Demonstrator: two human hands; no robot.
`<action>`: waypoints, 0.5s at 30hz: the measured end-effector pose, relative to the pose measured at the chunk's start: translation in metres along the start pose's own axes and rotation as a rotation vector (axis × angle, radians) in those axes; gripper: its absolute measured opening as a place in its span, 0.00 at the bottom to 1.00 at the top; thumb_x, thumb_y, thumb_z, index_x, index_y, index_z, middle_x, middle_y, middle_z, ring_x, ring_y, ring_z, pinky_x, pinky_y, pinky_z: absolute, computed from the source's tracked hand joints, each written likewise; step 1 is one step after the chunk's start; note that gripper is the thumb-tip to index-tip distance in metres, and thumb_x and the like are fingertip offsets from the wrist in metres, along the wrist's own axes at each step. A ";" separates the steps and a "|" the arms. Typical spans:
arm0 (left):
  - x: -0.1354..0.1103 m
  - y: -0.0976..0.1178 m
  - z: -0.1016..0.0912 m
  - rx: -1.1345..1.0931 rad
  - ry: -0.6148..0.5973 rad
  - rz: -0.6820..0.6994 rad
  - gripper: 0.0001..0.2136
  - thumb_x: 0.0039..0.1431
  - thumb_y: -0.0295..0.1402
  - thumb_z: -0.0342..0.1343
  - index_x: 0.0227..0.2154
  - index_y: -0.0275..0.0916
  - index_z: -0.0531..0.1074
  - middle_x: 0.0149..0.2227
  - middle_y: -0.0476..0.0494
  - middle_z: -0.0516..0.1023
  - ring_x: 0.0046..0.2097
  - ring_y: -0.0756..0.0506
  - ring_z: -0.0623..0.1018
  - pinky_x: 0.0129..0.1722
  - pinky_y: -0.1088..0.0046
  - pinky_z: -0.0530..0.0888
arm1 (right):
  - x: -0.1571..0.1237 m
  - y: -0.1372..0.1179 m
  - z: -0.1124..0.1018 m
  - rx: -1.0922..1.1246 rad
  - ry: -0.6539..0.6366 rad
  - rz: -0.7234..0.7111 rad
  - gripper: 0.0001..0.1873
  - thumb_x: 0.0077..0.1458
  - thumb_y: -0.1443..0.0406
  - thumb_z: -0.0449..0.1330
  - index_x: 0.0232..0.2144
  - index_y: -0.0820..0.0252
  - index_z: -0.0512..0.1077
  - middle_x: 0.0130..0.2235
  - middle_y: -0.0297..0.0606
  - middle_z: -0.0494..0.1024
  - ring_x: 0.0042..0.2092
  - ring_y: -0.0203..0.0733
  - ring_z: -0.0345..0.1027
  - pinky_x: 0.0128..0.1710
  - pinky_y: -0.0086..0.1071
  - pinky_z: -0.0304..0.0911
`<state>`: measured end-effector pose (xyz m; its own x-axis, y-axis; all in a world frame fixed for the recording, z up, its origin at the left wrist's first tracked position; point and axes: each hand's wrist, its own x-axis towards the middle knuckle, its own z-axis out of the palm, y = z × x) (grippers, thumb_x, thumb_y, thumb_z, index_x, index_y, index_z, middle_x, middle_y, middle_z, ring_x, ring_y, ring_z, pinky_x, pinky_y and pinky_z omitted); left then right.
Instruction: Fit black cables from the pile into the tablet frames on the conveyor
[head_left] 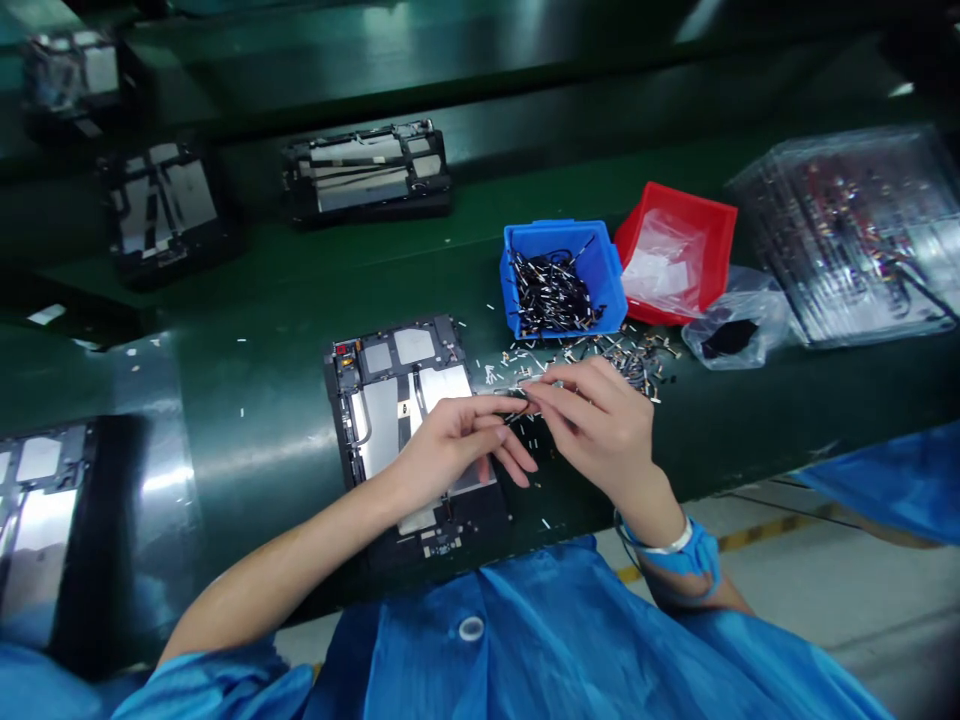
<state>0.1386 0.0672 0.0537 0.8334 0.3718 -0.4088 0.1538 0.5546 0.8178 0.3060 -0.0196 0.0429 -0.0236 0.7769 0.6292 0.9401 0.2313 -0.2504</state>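
My left hand [469, 440] is over the lower right of an opened tablet-like device [379, 400] with silvery panels inside. Its index finger reaches out to the right, and the other fingers are spread below. Thumb and index finger of my right hand [604, 425] are pinched together at the left index fingertip. Whatever they hold there is too small to make out. Beneath and behind both hands lie scattered small connector cables [637, 362] and white slips [491, 373]. A blue bin [613, 315] full of thin black cables stands just beyond.
A red bin [716, 250] holds clear plastic bags. Next to it are a clear bag with black pieces [731, 338] and stacked clear trays [862, 230]. More opened devices lie at the back [367, 175] and left [37, 520]. Another person's blue sleeve [900, 480] shows at right.
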 end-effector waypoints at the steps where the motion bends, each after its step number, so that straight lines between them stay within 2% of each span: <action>1: 0.001 0.001 -0.002 -0.033 -0.016 -0.002 0.17 0.57 0.30 0.55 0.49 0.29 0.72 0.30 0.36 0.81 0.28 0.44 0.82 0.19 0.79 0.67 | 0.001 0.000 0.002 0.044 0.015 0.004 0.09 0.54 0.75 0.58 0.34 0.59 0.75 0.32 0.38 0.78 0.32 0.38 0.67 0.30 0.32 0.66; 5: 0.003 0.006 -0.010 -0.110 -0.026 -0.014 0.16 0.56 0.32 0.55 0.46 0.31 0.75 0.29 0.38 0.81 0.26 0.45 0.81 0.17 0.80 0.66 | 0.005 0.001 0.010 0.142 0.012 0.022 0.14 0.55 0.74 0.58 0.43 0.58 0.74 0.35 0.39 0.79 0.35 0.39 0.70 0.33 0.35 0.69; 8: -0.002 0.015 -0.015 -0.037 -0.121 -0.091 0.16 0.57 0.32 0.55 0.46 0.33 0.74 0.30 0.38 0.81 0.26 0.46 0.81 0.17 0.80 0.65 | 0.005 0.002 0.014 0.192 0.046 -0.014 0.12 0.54 0.75 0.59 0.40 0.58 0.75 0.32 0.39 0.78 0.32 0.39 0.70 0.30 0.34 0.69; 10: -0.003 0.028 -0.026 0.141 -0.150 -0.107 0.16 0.58 0.33 0.56 0.48 0.35 0.74 0.34 0.37 0.82 0.31 0.45 0.81 0.21 0.78 0.69 | 0.004 0.003 0.015 0.235 0.079 0.003 0.12 0.53 0.76 0.60 0.37 0.58 0.76 0.31 0.39 0.78 0.32 0.38 0.70 0.29 0.34 0.69; 11: -0.001 0.038 -0.037 0.261 -0.068 -0.061 0.15 0.58 0.33 0.57 0.48 0.36 0.74 0.38 0.38 0.82 0.34 0.45 0.81 0.25 0.77 0.71 | 0.004 0.004 0.015 0.252 0.091 0.030 0.12 0.53 0.77 0.61 0.37 0.58 0.76 0.31 0.38 0.78 0.32 0.38 0.70 0.29 0.34 0.69; 12: 0.003 0.049 -0.052 0.382 0.094 0.022 0.15 0.57 0.33 0.59 0.47 0.37 0.74 0.41 0.39 0.81 0.38 0.45 0.80 0.30 0.76 0.73 | 0.004 0.005 0.014 0.263 0.102 0.063 0.13 0.52 0.76 0.62 0.37 0.56 0.76 0.31 0.37 0.78 0.32 0.38 0.71 0.29 0.34 0.69; 13: 0.010 0.061 -0.071 0.486 0.342 0.150 0.14 0.56 0.32 0.60 0.46 0.37 0.75 0.44 0.42 0.80 0.42 0.45 0.79 0.36 0.75 0.74 | 0.003 0.006 0.013 0.269 0.113 0.098 0.14 0.52 0.76 0.62 0.37 0.55 0.77 0.31 0.36 0.78 0.31 0.38 0.71 0.29 0.34 0.69; 15: 0.031 0.086 -0.117 0.558 0.941 0.405 0.15 0.53 0.28 0.63 0.45 0.35 0.74 0.48 0.45 0.76 0.49 0.44 0.76 0.44 0.73 0.73 | 0.003 0.008 0.011 0.279 0.134 0.155 0.15 0.51 0.76 0.63 0.37 0.53 0.77 0.31 0.35 0.78 0.31 0.38 0.71 0.28 0.35 0.68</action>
<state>0.1156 0.2131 0.0643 0.1885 0.9818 -0.0245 0.3738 -0.0487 0.9262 0.3099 -0.0091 0.0347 0.1748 0.7357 0.6544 0.7995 0.2818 -0.5304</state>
